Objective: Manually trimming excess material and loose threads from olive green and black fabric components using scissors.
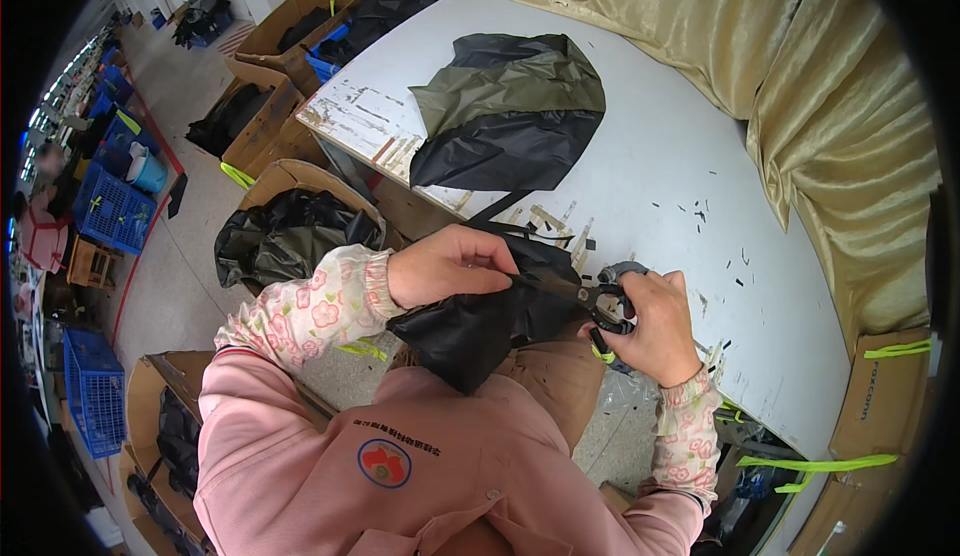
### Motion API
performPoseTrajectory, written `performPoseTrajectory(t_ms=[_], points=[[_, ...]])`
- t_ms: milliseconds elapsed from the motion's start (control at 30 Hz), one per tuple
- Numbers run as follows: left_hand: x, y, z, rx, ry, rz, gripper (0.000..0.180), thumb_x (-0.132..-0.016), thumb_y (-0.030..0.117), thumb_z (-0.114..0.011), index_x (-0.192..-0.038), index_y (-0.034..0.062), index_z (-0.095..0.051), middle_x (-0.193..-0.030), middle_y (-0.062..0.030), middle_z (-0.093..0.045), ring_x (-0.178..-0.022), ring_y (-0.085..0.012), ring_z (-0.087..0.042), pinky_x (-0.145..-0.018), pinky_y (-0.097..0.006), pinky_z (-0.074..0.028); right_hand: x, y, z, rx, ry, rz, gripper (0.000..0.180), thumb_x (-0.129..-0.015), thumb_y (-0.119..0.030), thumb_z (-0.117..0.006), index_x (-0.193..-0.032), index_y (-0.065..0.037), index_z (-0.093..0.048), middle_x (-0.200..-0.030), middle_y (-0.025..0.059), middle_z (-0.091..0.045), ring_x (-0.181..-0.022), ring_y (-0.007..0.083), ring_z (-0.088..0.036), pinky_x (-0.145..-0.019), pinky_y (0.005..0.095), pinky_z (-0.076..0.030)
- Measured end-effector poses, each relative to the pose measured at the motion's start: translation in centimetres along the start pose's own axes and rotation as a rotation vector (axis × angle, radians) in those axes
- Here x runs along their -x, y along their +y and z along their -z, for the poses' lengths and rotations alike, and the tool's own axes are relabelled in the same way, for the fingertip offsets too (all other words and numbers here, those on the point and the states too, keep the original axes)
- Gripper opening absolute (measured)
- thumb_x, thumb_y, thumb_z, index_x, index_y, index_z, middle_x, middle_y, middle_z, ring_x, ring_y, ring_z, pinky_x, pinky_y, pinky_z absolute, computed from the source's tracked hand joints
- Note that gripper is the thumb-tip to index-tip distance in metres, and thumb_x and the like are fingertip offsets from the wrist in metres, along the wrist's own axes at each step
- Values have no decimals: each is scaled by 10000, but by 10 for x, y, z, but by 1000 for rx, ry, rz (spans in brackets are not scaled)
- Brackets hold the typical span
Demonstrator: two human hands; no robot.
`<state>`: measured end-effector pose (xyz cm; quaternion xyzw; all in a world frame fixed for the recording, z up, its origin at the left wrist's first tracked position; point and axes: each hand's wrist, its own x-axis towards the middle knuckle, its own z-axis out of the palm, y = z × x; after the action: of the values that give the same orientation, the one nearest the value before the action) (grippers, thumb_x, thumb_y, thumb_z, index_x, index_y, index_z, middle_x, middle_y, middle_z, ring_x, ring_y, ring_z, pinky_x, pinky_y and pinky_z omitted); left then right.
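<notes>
A white worktable (650,156) is backed by gold curtain (800,56), while the grey floor (190,226) on the left is pretty much crowded with cardboard boxes (290,36) and blue crates (110,206).

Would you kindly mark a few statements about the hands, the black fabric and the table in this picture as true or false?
1. The left hand grips a piece of black fabric. True.
2. The right hand holds a pair of scissors against the fabric. True.
3. The table is bright red. False: its top is white, with worn patches near one edge.
4. A black and olive fabric pile lies on the table beyond the hands. True.
5. Both sleeves are plain blue. False: the floral sleeve covers are pink-patterned.
6. The cardboard box left of the table holds white paper. False: it holds dark fabric.
</notes>
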<state>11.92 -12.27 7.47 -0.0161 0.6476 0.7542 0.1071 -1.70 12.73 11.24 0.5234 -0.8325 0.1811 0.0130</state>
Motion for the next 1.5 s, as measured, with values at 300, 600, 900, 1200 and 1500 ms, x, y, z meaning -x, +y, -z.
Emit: performPoseTrajectory(t_ms=[300,600,900,1200,1500], points=[[-1,-3,0,-17,-31,-32,112,-865,53,-594,-960,-5,-603,-848,30,-593,-781,-17,-500,-688,-179,-407,-3,-4,-3,-85,-87,21,419,-574,-363,-817,-684,-80,-528,-588,29,-521,-605,225,-505,-663,328,-307],[-1,-3,0,-27,-37,-27,106,-858,21,-605,-962,5,-604,-859,39,-588,-779,-11,-506,-683,-172,-406,1,3,-6,-83,-77,35,403,-577,-349,-820,-673,-86,-529,-566,56,-527,-560,256,-504,-655,336,-320],[63,38,68,-251,209,-7,92,-841,45,-599,-926,15,-622,-825,0,-608,-787,-50,-545,-712,-210,-443,7,19,-13,-111,-38,-129,365,-607,-282,-818,-706,-64,-542,-612,65,-573,-536,253,-490,-639,337,-374],[206,57,197,-1529,1128,230,189,-789,193,-650,-874,28,-617,-778,-122,-627,-705,-248,-598,-654,-319,-470,12,25,32,-1196,618,-88,145,-779,-121,-546,-842,-51,-435,-667,77,-516,-591,186,-511,-564,271,-432],[-13,-75,226,-524,721,116,471,-793,324,-721,-1116,14,-573,-826,-35,-601,-697,-104,-548,-595,-254,-459,15,-42,108,-1611,689,766,238,-841,-252,-622,-866,-78,-461,-708,55,-570,-595,138,-525,-522,209,-451]])
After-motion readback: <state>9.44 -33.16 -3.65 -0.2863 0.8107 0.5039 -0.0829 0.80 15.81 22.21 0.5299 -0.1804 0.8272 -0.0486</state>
